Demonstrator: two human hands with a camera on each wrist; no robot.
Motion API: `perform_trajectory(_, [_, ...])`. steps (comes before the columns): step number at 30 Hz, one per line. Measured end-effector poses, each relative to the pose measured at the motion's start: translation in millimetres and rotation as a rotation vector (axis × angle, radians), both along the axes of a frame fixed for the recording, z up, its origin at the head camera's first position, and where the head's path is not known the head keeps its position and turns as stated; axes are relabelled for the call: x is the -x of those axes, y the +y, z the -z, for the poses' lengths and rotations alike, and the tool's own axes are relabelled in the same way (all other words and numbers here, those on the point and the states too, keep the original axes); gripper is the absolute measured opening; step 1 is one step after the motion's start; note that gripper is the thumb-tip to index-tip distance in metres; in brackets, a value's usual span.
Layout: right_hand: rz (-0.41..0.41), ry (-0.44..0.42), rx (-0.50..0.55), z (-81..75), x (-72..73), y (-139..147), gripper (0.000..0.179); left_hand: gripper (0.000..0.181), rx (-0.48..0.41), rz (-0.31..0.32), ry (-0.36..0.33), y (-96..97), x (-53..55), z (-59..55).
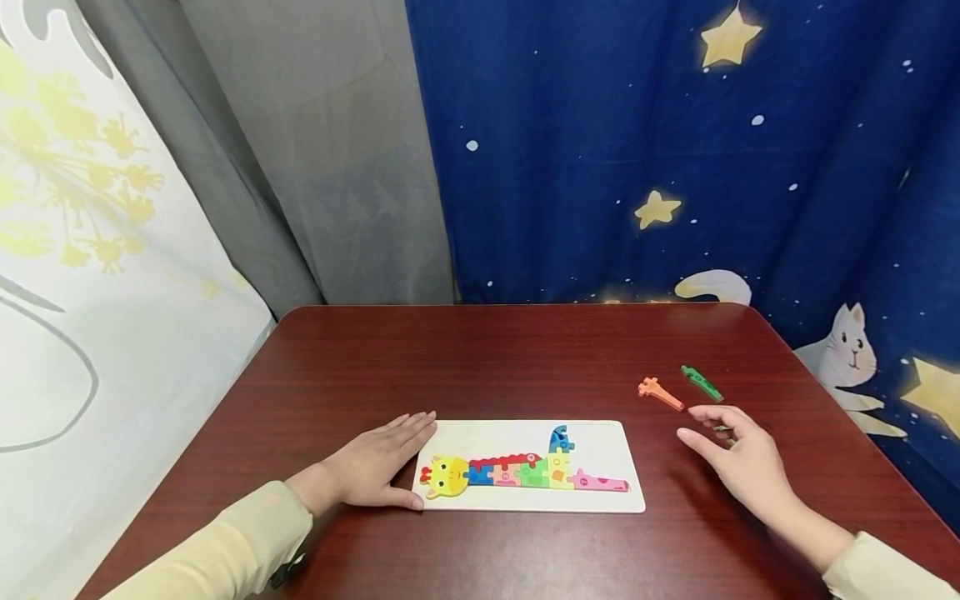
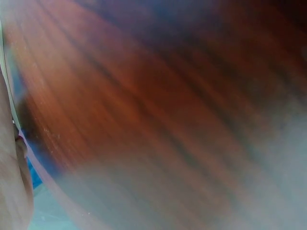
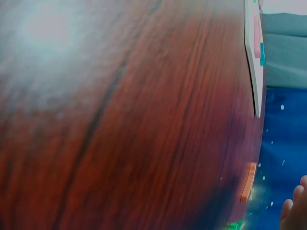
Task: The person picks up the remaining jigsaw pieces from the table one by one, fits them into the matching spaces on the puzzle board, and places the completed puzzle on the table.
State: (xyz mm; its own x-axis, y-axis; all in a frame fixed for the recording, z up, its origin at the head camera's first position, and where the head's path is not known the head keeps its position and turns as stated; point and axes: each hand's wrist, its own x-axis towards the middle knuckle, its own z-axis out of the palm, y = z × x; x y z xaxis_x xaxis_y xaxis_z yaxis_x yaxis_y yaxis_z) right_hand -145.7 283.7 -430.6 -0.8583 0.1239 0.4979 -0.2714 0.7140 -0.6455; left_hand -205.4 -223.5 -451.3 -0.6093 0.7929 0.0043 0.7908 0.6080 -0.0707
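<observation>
A white puzzle board (image 1: 480, 500) lies on the table, bearing a giraffe of joined pieces: yellow head (image 1: 447, 477), red mane (image 1: 504, 460), several coloured body blocks, a blue piece (image 1: 559, 439) and a pink leg (image 1: 602, 482). My left hand (image 1: 375, 462) rests on the board's left end, fingers straight. Over the table to the right, my right hand (image 1: 742, 458) hovers with thumb and forefinger apart. Just beyond its fingertips lie an orange piece (image 1: 661, 393) and a green piece (image 1: 702, 382). Something greenish (image 1: 723, 428) shows behind its fingers, mostly hidden.
The dark red wooden table (image 1: 480, 358) has rounded far corners. A blue starry curtain (image 1: 570, 167) and a grey curtain (image 1: 330, 167) hang behind it. White patterned cloth (image 1: 112, 333) hangs along the left side. The left wrist view is mostly blurred tabletop (image 2: 144, 105).
</observation>
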Motion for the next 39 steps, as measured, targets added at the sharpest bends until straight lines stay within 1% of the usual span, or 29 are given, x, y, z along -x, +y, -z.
perform_trajectory(5, [0.106, -0.035, -0.012, -0.6, -5.0, 10, 0.037, 0.106, 0.001, -0.012, -0.016, 0.1, -0.1, 0.6])
perform_trajectory(11, [0.152, -0.08, -0.003, 1.9, -9.5, 21, 0.044, 0.106, 0.014, -0.038, -0.046, 0.3, -0.2, 0.9])
perform_trajectory(16, [0.188, -0.108, -0.015, 4.2, -11.0, 31, 0.045, 0.106, 0.015, -0.036, -0.041, -0.2, -0.3, 1.1])
perform_trajectory(23, [0.201, -0.158, -0.046, 10.3, -13.2, 46, 0.047, 0.106, 0.004, -0.031, -0.039, -2.2, -2.4, -0.3])
perform_trajectory(28, [0.222, -0.222, -0.048, 12.9, -14.5, 52, 0.048, 0.106, 0.002, -0.032, -0.043, -1.5, -2.0, 0.3])
perform_trajectory(33, [0.231, -0.279, -0.038, 14.8, -14.2, 55, 0.05, 0.106, 0.003, -0.034, -0.044, -0.9, -2.4, -0.3])
perform_trajectory(39, [0.23, -0.359, 0.004, 18.4, -14.6, 59, 0.055, 0.106, 0.004, -0.031, -0.037, -0.5, -1.9, -0.5])
